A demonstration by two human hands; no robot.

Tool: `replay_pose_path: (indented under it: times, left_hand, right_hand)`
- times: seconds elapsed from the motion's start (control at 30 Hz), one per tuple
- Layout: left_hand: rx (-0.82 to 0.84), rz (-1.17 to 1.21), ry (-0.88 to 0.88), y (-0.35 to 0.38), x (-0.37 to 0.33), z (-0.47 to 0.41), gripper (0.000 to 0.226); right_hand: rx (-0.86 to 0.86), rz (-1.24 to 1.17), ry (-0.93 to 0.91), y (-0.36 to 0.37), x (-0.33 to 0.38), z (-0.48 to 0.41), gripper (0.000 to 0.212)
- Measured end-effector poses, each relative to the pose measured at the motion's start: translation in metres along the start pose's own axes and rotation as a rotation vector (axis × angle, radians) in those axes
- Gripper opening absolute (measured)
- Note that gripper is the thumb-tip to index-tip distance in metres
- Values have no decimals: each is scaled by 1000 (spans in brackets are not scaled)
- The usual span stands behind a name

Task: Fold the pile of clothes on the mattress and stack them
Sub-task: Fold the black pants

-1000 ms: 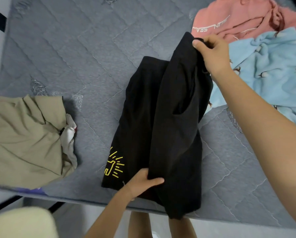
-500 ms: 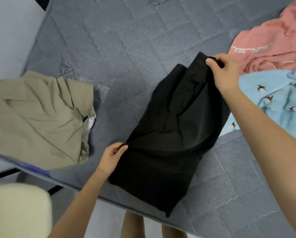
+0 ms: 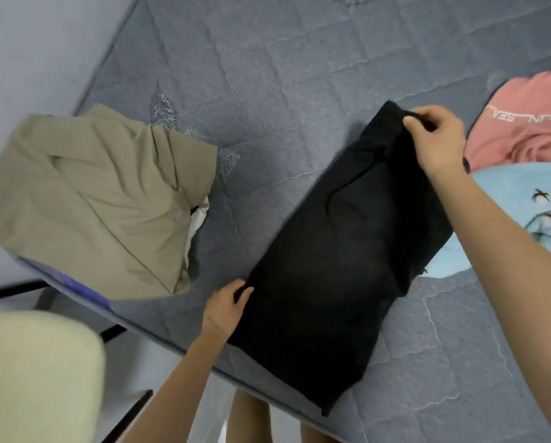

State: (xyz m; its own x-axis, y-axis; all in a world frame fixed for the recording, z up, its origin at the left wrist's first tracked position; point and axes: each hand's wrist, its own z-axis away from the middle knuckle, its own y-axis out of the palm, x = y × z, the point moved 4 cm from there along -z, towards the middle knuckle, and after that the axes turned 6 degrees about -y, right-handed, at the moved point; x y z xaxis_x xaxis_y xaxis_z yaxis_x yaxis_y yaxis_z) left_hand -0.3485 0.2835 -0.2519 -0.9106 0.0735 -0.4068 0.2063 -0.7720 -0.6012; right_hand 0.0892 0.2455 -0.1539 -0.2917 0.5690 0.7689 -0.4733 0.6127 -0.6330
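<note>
While the grey mattress point(image 3: 299, 75) gives a flat bed, the black shorts point(image 3: 341, 251) lie on it doubled lengthways, between the folded khaki garment point(image 3: 98, 199) and the unfolded blue garment point(image 3: 507, 219). To fold well, I judge, match the edges and smooth the cloth before doubling it again. The right hand point(image 3: 437, 139) pinches the top corner; the left hand point(image 3: 226, 308) curls its fingers round the near side edge. A second ago one half stood lifted and a yellow print showed; now it is covered.
</note>
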Motion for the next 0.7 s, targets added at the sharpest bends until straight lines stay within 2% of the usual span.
replay_pose_path:
  times: [0.1, 0.17, 0.23, 0.3, 0.4, 0.5, 0.6, 0.7]
  left_hand:
    - [-99, -150, 31, 0, -5, 5, 24]
    - [-212, -139, 112, -4, -14, 12, 24]
    - [-296, -150, 218, -4, -25, 18, 33]
    - [-307, -162, 301, 3, -43, 21, 46]
    - [-235, -188, 326, 23, -77, 18, 59]
    - [-211, -318, 414, 44, -119, 8, 66]
    - [-241, -431, 486, 55, -153, -9, 68]
    - [-195, -500, 467, 64, -169, -24, 71]
  right_hand:
    - [205, 430, 18, 14, -19, 7, 48]
    - [284, 550, -19, 18, -25, 13, 67]
    - [258, 564, -20, 14, -33, 16, 77]
    - [169, 521, 18, 2, -43, 20, 84]
    - [29, 287, 227, -21, -68, 30, 95]
    - [-5, 59, 426, -36, -93, 38, 91]
    - [20, -4, 469, -43, -104, 35, 74]
    - [7, -163, 515, -45, -109, 33, 58]
